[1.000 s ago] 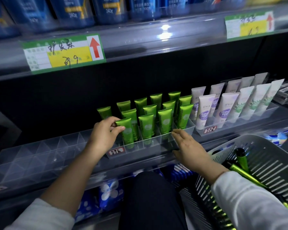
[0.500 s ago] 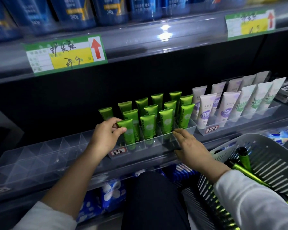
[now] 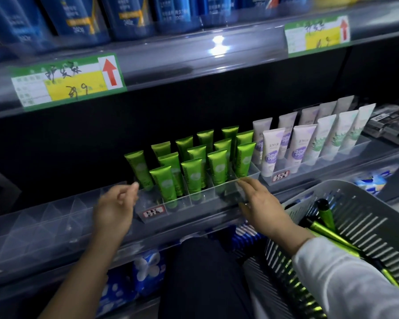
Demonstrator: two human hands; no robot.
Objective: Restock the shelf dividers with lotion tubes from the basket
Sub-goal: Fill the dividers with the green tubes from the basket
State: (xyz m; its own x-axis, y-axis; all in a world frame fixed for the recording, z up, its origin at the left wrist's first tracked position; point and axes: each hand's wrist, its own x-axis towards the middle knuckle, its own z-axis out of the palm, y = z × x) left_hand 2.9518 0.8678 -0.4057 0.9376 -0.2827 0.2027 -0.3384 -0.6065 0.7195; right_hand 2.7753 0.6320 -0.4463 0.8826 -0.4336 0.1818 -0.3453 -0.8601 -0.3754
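Several green lotion tubes (image 3: 194,166) stand upright in a clear divider tray (image 3: 189,203) on the middle shelf. My left hand (image 3: 114,208) hovers just left of the tray's front corner, fingers loosely curled, holding nothing. Resting against the tray's front right rim is my right hand (image 3: 260,206), fingers stretched out. A grey slatted basket (image 3: 366,226) at lower right holds more green tubes (image 3: 325,217) lying on their sides.
White and purple tubes (image 3: 300,146) fill a second clear tray to the right. An empty clear divider tray (image 3: 44,217) lies to the left. Price labels (image 3: 67,81) hang on the shelf above, under blue pouches. Blue packs (image 3: 145,270) sit on the shelf below.
My left hand has let go of the front-left green tube and drawn back to the left and down. The right hand stays at the tray's front rim.
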